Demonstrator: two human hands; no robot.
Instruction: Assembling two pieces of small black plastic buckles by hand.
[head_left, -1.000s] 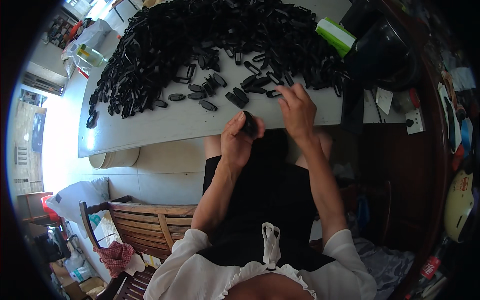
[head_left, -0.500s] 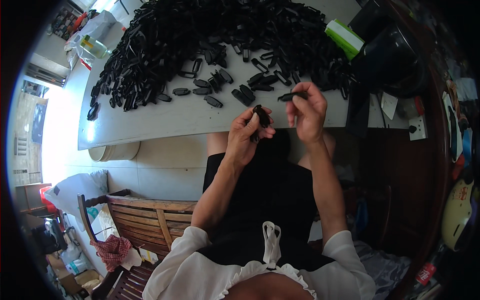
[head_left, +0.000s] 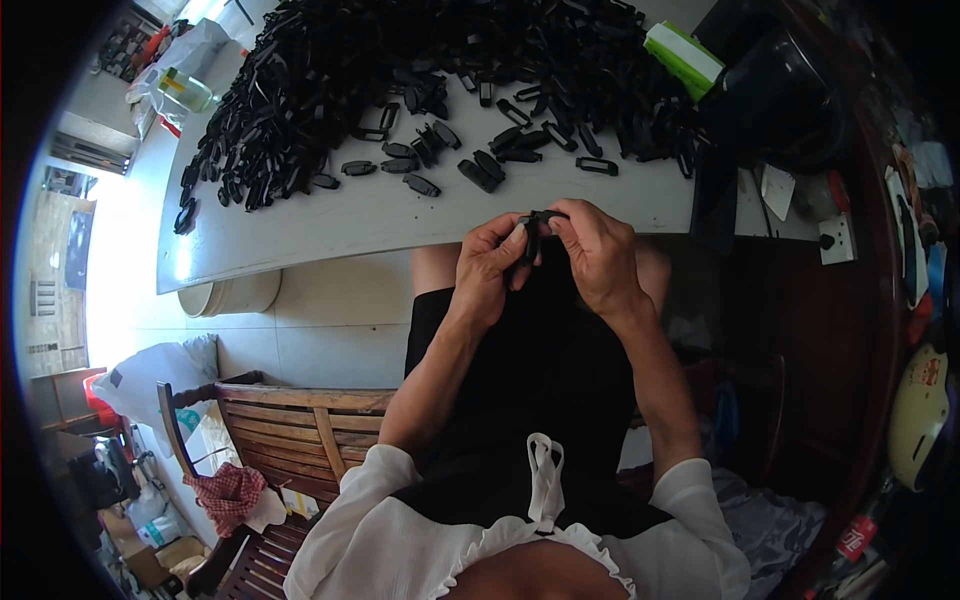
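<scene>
At the near edge of the table (head_left: 330, 235), in the head view, your two hands meet over your lap around a small black part (head_left: 531, 248). Your left hand (head_left: 486, 272) grips it between thumb and curled fingers, with its length roughly upright in the grasp. Your right hand (head_left: 592, 250) pinches black material at the far end, thumb against forefinger; whether that is the same part or a second one touching it, you cannot tell, since the fingers hide the join.

Beyond your hands lie loose parts (head_left: 422, 185), some looking solid. To their right, a frame (head_left: 597, 167) shows an open middle. Farther off, a broad black pile (head_left: 430, 50) covers the table's far side, with a green-and-white box (head_left: 685, 62) at its right.

Judging by its size and dull sheen, the part is probably light, fairly stiff plastic, perhaps a little slick on its smooth faces. Thin side rails like those on the open frame might flex if squeezed hard, so hold by the solid ends or along both long edges, using fingertips rather than the whole palm.
</scene>
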